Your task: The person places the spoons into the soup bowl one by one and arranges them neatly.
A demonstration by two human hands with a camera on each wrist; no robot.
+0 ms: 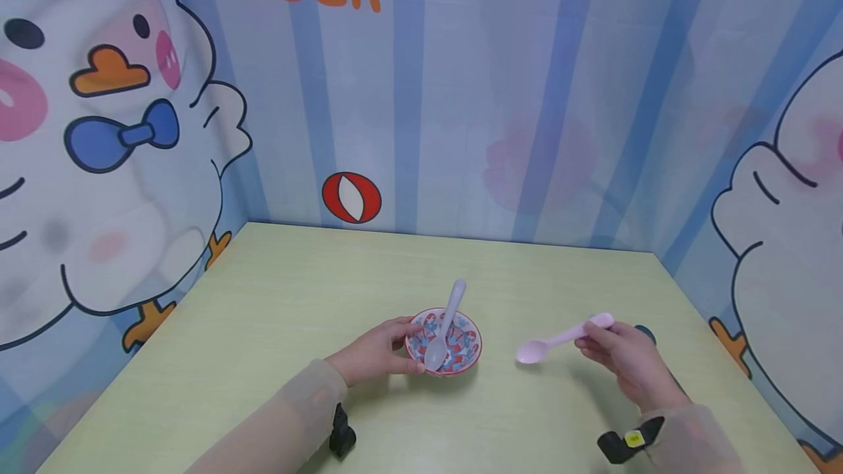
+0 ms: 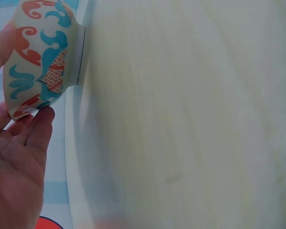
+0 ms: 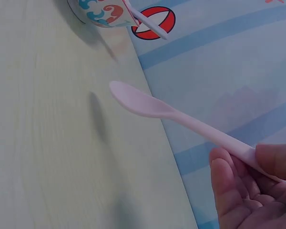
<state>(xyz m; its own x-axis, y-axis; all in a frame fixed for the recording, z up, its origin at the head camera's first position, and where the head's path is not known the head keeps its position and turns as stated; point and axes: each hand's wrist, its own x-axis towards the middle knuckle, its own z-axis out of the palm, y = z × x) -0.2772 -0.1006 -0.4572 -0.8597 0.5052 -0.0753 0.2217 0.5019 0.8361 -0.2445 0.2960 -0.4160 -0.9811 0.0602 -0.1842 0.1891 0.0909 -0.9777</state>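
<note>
My left hand (image 1: 377, 350) grips a small patterned bowl (image 1: 463, 342), thumb on the near side and fingers at the far side of its rim. Red and blue swirls cover the bowl's outer wall (image 2: 38, 52) in the left wrist view. A pale lilac spoon (image 1: 452, 306) leans in the bowl, its handle sticking out past the far rim. To the right, my right hand (image 1: 631, 363) pinches a pink spoon (image 3: 143, 102) by the handle between thumb and fingers. That spoon is held above the table, its scoop pointing left toward the bowl, with its shadow below.
Both hands are over a pale yellow-green table (image 1: 329, 269). Striped blue cloth walls (image 1: 448, 93) with duck prints and a printed red ball (image 1: 352, 197) enclose its back and sides. A small dark rounded thing (image 1: 647, 333) shows partly behind my right hand.
</note>
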